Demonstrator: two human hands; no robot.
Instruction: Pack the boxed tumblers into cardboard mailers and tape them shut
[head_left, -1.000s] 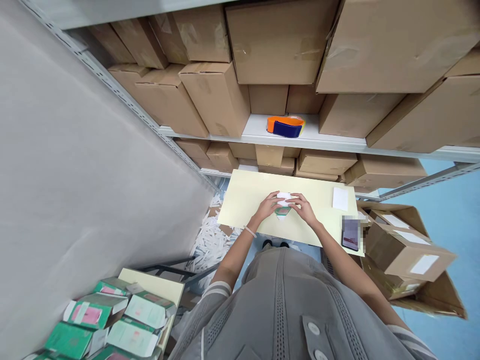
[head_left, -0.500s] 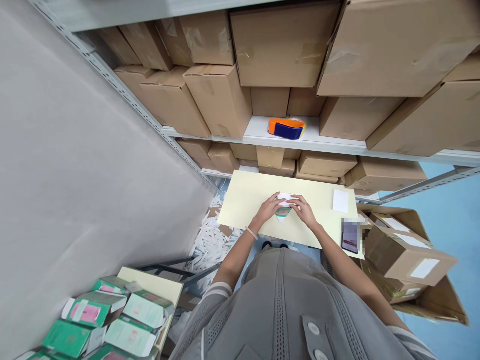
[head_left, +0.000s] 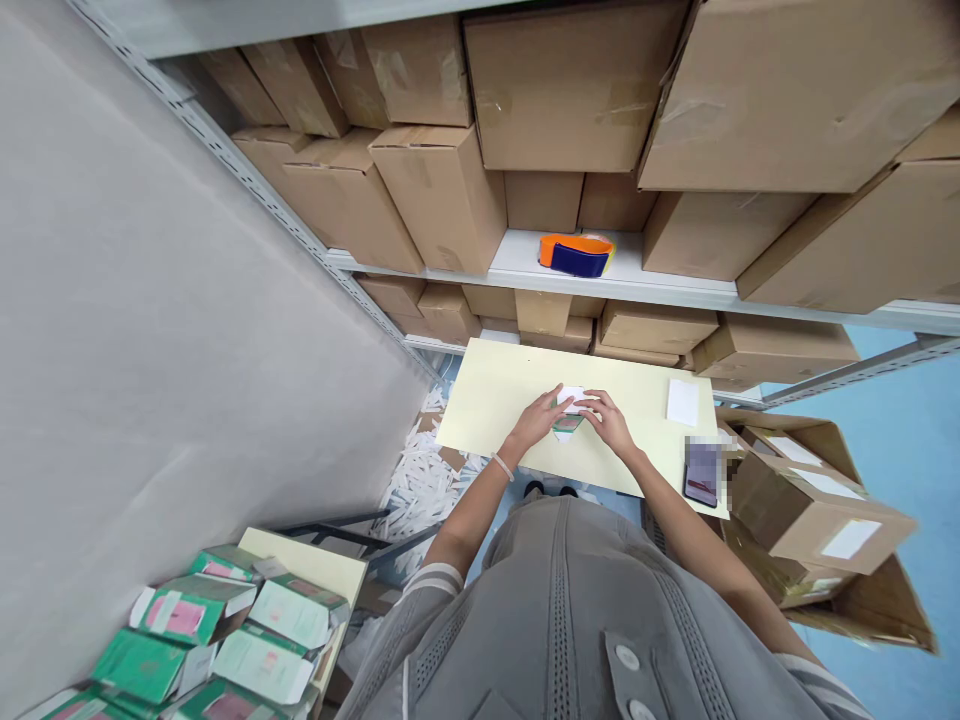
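Observation:
On the pale yellow table, a small green carton (head_left: 568,425) with a white pointed flap lies between my hands. A white piece (head_left: 571,394), perhaps paper or another flap, covers its far part. My left hand (head_left: 535,419) grips the carton from the left, fingertips on the white piece. From the right, my right hand (head_left: 609,422) grips it too, thumb and fingers bent over the white part. My fingers hide part of the carton.
A stack of white paper (head_left: 682,402) and a phone (head_left: 702,473) lie at the right of the table (head_left: 487,395). Brown boxes (head_left: 559,95) fill the shelves. Green cartons (head_left: 142,665) are piled lower left; paper scraps (head_left: 420,470) cover the floor. An open carton (head_left: 900,600) holds boxes.
My hands stay in nearly the same place on the carton, with only slight finger movement. The whole view has shifted a little.

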